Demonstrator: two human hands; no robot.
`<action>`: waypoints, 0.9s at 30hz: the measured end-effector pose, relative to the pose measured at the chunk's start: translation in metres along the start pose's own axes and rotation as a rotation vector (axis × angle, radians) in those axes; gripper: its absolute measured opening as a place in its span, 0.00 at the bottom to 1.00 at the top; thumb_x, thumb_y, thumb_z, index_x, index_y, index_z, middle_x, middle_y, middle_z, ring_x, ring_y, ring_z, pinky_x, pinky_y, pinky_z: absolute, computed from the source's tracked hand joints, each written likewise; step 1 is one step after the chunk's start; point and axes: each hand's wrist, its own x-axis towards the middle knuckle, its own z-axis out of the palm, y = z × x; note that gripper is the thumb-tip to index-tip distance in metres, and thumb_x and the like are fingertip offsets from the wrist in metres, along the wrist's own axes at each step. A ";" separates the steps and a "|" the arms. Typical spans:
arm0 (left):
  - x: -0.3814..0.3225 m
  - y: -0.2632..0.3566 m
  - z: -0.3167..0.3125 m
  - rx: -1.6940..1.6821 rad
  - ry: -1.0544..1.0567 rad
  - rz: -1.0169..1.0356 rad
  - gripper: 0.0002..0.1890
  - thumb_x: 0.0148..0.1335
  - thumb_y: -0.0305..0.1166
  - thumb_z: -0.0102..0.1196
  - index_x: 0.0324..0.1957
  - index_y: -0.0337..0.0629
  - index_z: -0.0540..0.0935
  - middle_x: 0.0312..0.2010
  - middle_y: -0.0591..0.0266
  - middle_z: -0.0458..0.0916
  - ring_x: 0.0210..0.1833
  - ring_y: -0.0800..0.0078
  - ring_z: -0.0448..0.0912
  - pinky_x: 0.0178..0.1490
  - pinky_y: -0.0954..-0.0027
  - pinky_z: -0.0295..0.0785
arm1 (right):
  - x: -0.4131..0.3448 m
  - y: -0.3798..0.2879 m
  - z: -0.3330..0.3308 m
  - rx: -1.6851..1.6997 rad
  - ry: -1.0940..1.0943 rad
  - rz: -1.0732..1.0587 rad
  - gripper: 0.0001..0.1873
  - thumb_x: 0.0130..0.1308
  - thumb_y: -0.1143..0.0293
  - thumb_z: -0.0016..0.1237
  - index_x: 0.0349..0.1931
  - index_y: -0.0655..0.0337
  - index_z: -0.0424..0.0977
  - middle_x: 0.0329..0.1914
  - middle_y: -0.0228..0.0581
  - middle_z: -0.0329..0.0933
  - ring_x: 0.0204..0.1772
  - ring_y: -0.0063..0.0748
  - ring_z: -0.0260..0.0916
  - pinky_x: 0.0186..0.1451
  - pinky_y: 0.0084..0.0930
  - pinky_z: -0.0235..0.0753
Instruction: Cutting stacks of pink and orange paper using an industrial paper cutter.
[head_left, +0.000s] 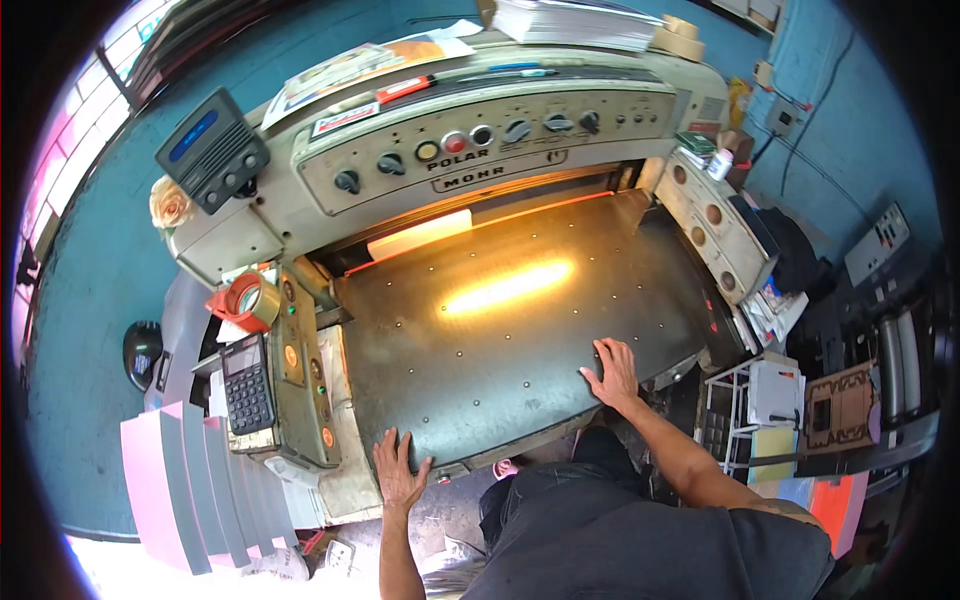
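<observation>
Before me is a Polar Mohr paper guillotine with a dark metal bed (495, 375) dotted with small air holes. My left hand (400, 469) rests at the bed's near left corner, fingers spread, holding nothing. Near the front edge on the right, my right hand (616, 373) lies on the bed with its fingers apart and nothing in it. A pale paper stack (420, 234) lies at the back under the clamp, beside a red line of light. Above the opening runs the control panel (480, 142) with knobs and buttons.
On the left side table sit a calculator (248, 382) and a red tape dispenser (247, 300). Pink and grey sheets (195, 480) hang out below them. A radio (212, 150) is fixed at the upper left. At right are a side box (712, 225) and a white wire rack (727, 405).
</observation>
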 end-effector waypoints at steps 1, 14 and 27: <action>0.001 0.001 -0.001 0.001 0.026 -0.010 0.36 0.61 0.48 0.64 0.67 0.41 0.71 0.71 0.43 0.63 0.76 0.44 0.59 0.77 0.37 0.49 | 0.000 0.000 -0.001 0.006 0.030 -0.058 0.35 0.61 0.53 0.62 0.63 0.64 0.68 0.63 0.51 0.65 0.66 0.57 0.60 0.71 0.52 0.59; 0.027 0.023 -0.008 -0.305 0.157 -0.165 0.30 0.66 0.44 0.61 0.66 0.39 0.73 0.69 0.44 0.66 0.72 0.45 0.64 0.74 0.47 0.59 | 0.001 0.003 0.003 -0.018 -0.003 -0.053 0.33 0.62 0.58 0.61 0.64 0.64 0.67 0.62 0.51 0.64 0.65 0.57 0.60 0.69 0.52 0.60; 0.373 -0.056 0.042 -0.751 0.268 -0.529 0.35 0.71 0.51 0.57 0.69 0.34 0.69 0.66 0.39 0.73 0.68 0.53 0.73 0.69 0.58 0.68 | 0.217 -0.020 0.117 0.627 -0.070 0.320 0.35 0.68 0.56 0.58 0.67 0.70 0.65 0.57 0.54 0.73 0.57 0.50 0.72 0.63 0.42 0.73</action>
